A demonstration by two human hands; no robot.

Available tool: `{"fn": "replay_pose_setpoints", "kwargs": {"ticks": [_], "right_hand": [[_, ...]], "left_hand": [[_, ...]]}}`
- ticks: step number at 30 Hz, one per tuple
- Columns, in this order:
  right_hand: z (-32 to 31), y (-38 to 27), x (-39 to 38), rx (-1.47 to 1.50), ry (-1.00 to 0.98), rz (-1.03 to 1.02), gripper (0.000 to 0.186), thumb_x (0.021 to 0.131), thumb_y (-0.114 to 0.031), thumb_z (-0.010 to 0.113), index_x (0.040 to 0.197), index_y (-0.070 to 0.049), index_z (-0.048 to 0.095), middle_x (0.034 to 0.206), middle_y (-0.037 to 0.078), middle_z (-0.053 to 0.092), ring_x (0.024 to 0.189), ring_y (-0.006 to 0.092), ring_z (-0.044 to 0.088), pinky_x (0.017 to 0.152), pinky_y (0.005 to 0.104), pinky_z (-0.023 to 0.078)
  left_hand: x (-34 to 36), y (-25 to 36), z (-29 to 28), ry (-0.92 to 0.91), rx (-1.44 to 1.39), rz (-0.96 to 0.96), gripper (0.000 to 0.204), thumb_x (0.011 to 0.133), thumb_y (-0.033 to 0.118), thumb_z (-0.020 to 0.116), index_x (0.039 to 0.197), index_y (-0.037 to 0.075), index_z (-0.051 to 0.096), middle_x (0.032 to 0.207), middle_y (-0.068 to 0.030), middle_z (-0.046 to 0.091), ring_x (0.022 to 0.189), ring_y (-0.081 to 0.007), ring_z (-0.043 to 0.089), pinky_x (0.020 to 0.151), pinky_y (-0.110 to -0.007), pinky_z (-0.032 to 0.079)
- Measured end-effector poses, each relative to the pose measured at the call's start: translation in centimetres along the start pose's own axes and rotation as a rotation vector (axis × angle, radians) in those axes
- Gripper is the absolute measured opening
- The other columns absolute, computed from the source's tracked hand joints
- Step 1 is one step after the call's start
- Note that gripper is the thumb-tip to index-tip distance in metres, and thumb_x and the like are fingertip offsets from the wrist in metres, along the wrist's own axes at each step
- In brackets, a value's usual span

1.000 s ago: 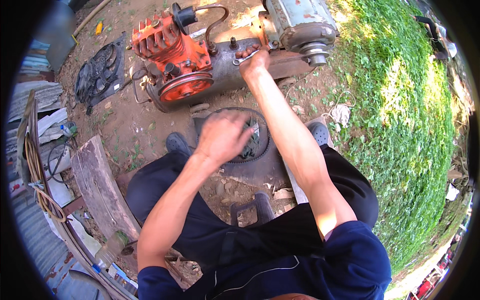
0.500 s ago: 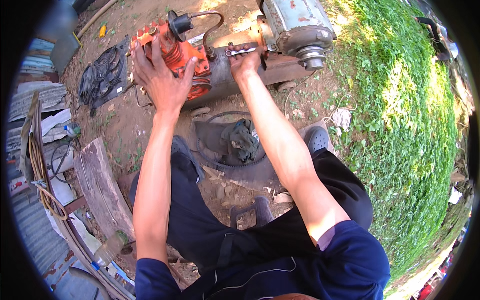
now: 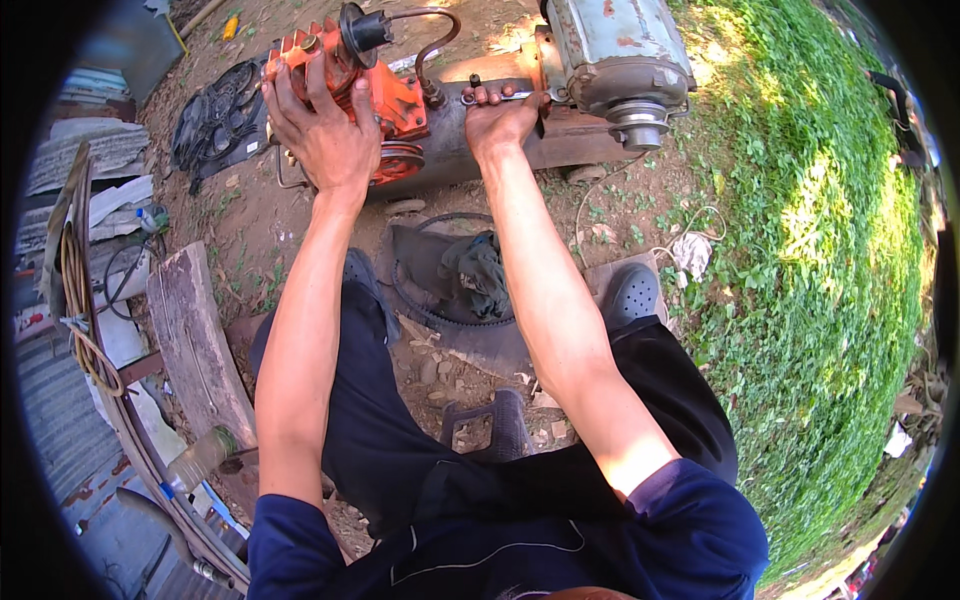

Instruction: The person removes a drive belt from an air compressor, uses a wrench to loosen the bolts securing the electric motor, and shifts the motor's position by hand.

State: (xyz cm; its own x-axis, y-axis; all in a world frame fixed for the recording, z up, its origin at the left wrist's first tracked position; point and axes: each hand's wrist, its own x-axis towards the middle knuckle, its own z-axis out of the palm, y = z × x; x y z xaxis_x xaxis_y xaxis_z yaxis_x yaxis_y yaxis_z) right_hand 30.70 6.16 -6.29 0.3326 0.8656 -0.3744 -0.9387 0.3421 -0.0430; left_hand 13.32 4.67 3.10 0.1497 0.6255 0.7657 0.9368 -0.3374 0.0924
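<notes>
My left hand (image 3: 328,132) lies over the finned top of an orange compressor pump (image 3: 400,105), fingers spread and thumb apart, covering part of it. Palm up, my right hand (image 3: 503,122) is closed around a silver wrench (image 3: 520,96), its fingers curled over the shaft. The wrench's ring end shows at the left of those fingers, above the dark tank (image 3: 450,150) that carries the pump. Just right of this hand sits a grey electric motor (image 3: 625,65) with a metal pulley. A bent copper pipe (image 3: 455,35) rises from the pump side.
Between my feet lie a black belt (image 3: 415,300) and a dark cloth (image 3: 470,275). A black fan assembly (image 3: 215,120) rests on the ground beyond my left hand. A wooden plank (image 3: 195,340) and coiled hose (image 3: 75,270) are at the left; grass (image 3: 800,330) spreads on the right.
The view has shifted slightly, so the pump and motor appear a little higher and farther right. My left thumb has come nearer its fingers; the right hand keeps hold of the wrench.
</notes>
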Motion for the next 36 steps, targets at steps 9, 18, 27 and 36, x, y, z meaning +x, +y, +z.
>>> {"fn": "replay_pose_setpoints", "kwargs": {"ticks": [9, 18, 27, 36], "right_hand": [[0.1, -0.9, -0.2, 0.001, 0.116, 0.039, 0.068, 0.090, -0.076, 0.022, 0.065, -0.015, 0.036, 0.051, -0.002, 0.027, 0.047, 0.0156, 0.025, 0.061, 0.0366, 0.037], [-2.7, -13.4, -7.0, -0.685, 0.081, 0.507, 0.044, 0.103, -0.047, 0.032, 0.075, -0.014, 0.042, 0.058, -0.007, 0.024, 0.045, 0.0071, 0.020, 0.039, 0.0237, 0.017], [-0.2, -11.6, -11.0, -0.735, 0.058, 0.499, 0.037, 0.106, -0.033, 0.030, 0.081, -0.009, 0.043, 0.058, -0.004, 0.030, 0.049, 0.0087, 0.029, 0.043, 0.0277, 0.033], [-1.7, -5.0, -8.2, -0.612, 0.011, 0.062, 0.028, 0.106, -0.031, 0.030, 0.104, -0.006, 0.041, 0.098, 0.016, 0.055, 0.085, 0.0274, 0.059, 0.077, 0.0436, 0.053]], "left_hand": [[-0.1, 0.9, 0.0, 0.021, 0.065, -0.027, 0.055, 0.091, 0.028, 0.061, 0.140, 0.018, 0.039, 0.141, -0.0189, 0.032, 0.135, -0.0442, 0.026, 0.111, -0.055, 0.024], [-0.4, 0.2, 0.0, 0.090, 0.044, -0.004, 0.056, 0.090, 0.030, 0.063, 0.140, 0.020, 0.039, 0.139, -0.0186, 0.036, 0.134, -0.0427, 0.029, 0.109, -0.054, 0.027], [-0.6, 0.0, 0.2, 0.094, -0.051, -0.021, 0.055, 0.090, 0.034, 0.060, 0.140, 0.020, 0.041, 0.141, -0.0188, 0.036, 0.134, -0.0434, 0.030, 0.109, -0.054, 0.028], [-0.7, 0.1, -0.3, 0.062, -0.132, -0.029, 0.061, 0.086, 0.032, 0.063, 0.142, 0.020, 0.040, 0.145, -0.0182, 0.034, 0.137, -0.0418, 0.027, 0.110, -0.054, 0.026]]}}
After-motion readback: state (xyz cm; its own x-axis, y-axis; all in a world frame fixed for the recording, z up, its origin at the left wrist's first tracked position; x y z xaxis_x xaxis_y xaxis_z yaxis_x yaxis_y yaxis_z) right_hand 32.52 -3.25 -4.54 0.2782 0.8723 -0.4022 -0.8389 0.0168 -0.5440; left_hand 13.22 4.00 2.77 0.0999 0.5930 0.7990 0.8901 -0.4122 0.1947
